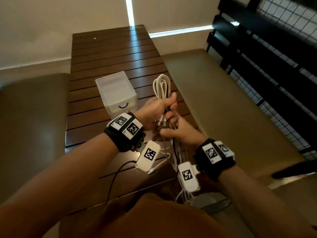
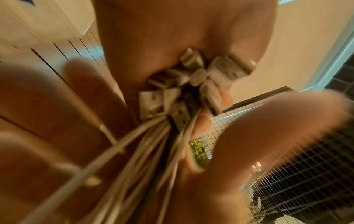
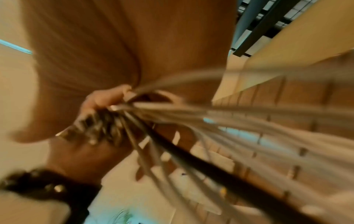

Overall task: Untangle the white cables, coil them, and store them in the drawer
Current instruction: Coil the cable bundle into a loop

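Observation:
A bundle of white cables (image 1: 161, 86) stands folded into a long loop above the wooden table (image 1: 111, 54). My left hand (image 1: 163, 105) grips the bundle at its middle, and several USB plugs (image 1: 158, 122) stick out under the fist, seen close up in the left wrist view as plugs (image 2: 191, 78). Just below, my right hand (image 1: 180, 133) holds the hanging cable strands (image 3: 249, 121), fingers curled round them. A black cable (image 3: 210, 171) runs among the white ones. The small clear plastic drawer unit (image 1: 116, 90) with a blue handle (image 1: 123, 106) sits on the table, left of the hands, its drawer closed.
One loose white cable end (image 1: 159, 164) lies on the table near its front edge. Padded benches flank the table on both sides. A black wire-mesh railing (image 1: 274, 74) runs along the right. A thin dark lead (image 1: 116, 174) trails from the left wrist unit.

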Demonstrator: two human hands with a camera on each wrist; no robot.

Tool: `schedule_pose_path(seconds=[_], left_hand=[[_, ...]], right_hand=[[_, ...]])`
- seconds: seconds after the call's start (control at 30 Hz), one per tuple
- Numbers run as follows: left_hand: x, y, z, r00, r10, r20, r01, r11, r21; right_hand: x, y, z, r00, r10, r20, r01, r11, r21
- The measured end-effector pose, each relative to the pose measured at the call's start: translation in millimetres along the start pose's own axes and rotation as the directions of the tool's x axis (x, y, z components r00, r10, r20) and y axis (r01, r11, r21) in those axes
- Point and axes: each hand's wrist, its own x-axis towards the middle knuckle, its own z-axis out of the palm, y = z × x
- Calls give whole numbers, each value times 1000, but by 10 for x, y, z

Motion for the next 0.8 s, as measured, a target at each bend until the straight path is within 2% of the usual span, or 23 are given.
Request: schedule_pose_path(seconds=[0.07,0.1,0.23,0.37,0.47,0.53,0.57,0.63,0.67,0.7,0.73,0.8], left_hand=[[89,22,81,1000,20,19,-20,999,-35],[116,53,77,999,45,1,-44,998,-44],[301,47,204,998,18,-62,-25,993,-116],[421,-59,462,999,22,-46,-26,996,-91],[474,-141,626,1000,18,7,-17,995,-102],[493,-202,748,1000,9,17,-7,994,-110],[503,-227,822,1000,6,27,-3,995,-104],[504,-258,987,998,5,60,-1,997,-78],[492,-252,1071,997,8,74,-2,998,-70],[483,-235,1154,996,12,85,-6,998,-68],[477,-209,1233,995,18,99,-12,998,-66],[471,-154,1376,992,42,120,-37,998,-41]], right_hand=[[-230,265,-25,987,157,18,-157,987,26],[-316,376,-88,971,239,30,-238,971,-20],[-625,572,-657,889,446,-101,-458,870,-184],[-824,463,-1053,804,559,-203,-582,668,-463],[-945,469,-1201,752,586,-301,-651,587,-482],[-1037,479,-1216,760,521,-389,-650,585,-486],[-1081,493,-1226,748,472,-466,-663,571,-484],[-1166,529,-1303,673,465,-576,-739,456,-496],[-1208,601,-1375,640,499,-585,-768,388,-509],[-1269,649,-1407,613,544,-573,-788,365,-495],[-1327,773,-1488,603,572,-557,-797,394,-458],[-1479,962,-1594,574,552,-605,-811,484,-327]])
